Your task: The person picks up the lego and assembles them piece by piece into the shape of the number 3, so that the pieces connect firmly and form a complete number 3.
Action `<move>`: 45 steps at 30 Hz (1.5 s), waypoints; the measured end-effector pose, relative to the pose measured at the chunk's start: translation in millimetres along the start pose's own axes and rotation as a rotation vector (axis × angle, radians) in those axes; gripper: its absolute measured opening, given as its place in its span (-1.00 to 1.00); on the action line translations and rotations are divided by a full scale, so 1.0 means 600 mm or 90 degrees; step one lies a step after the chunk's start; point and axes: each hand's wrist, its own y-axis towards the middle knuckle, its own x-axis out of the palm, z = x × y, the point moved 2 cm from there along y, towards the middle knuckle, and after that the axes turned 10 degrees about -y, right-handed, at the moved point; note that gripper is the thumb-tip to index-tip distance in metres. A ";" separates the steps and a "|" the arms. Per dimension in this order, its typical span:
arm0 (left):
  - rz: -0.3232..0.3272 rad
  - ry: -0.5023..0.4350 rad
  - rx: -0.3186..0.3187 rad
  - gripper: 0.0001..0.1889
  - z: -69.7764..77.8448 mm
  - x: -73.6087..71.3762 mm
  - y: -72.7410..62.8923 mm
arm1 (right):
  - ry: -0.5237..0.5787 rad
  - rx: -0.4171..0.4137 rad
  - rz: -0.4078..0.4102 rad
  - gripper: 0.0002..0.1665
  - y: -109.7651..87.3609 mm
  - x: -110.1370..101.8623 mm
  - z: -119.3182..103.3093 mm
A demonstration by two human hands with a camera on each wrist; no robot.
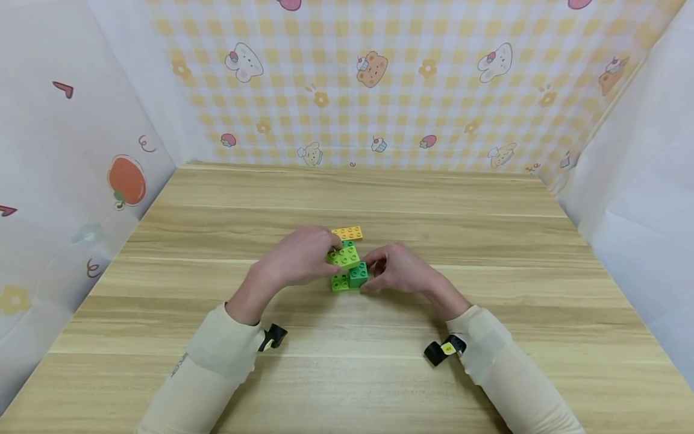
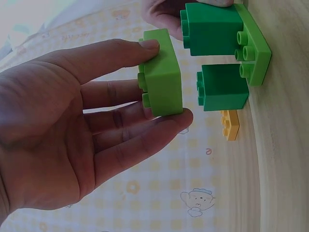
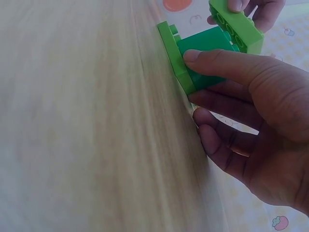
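My left hand (image 1: pixel 300 256) pinches a light green brick (image 2: pixel 166 77) between thumb and fingertips, raised off the table. In the left wrist view its studs face the palm. Close by on the right, my right hand (image 1: pixel 403 269) grips a dark green brick (image 3: pixel 207 41) with its thumb on one side. That brick sits on one end of a thin light green plate (image 2: pixel 260 53), whose studs show at the other end. Behind the plate stands another dark green brick (image 2: pixel 224 87), partly covered by the held brick in the head view.
A yellow-orange studded plate (image 1: pixel 348 233) lies on the wooden table (image 1: pixel 347 380) beyond the hands. A checked cloth (image 1: pixel 401 108) with cartoon prints hangs behind the table, and pale sheets stand at both sides.
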 end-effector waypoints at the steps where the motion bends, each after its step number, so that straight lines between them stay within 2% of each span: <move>1: -0.001 -0.001 0.001 -0.70 0.000 0.001 0.000 | 0.000 -0.001 0.000 -0.63 0.000 0.000 0.000; 19: -0.017 -0.026 0.015 -0.81 -0.004 0.007 0.005 | 0.002 0.001 -0.004 -0.62 -0.001 -0.001 -0.002; 45: -0.036 -0.054 0.028 -0.81 -0.007 0.012 0.009 | 0.002 -0.005 0.001 -0.66 -0.002 -0.001 -0.002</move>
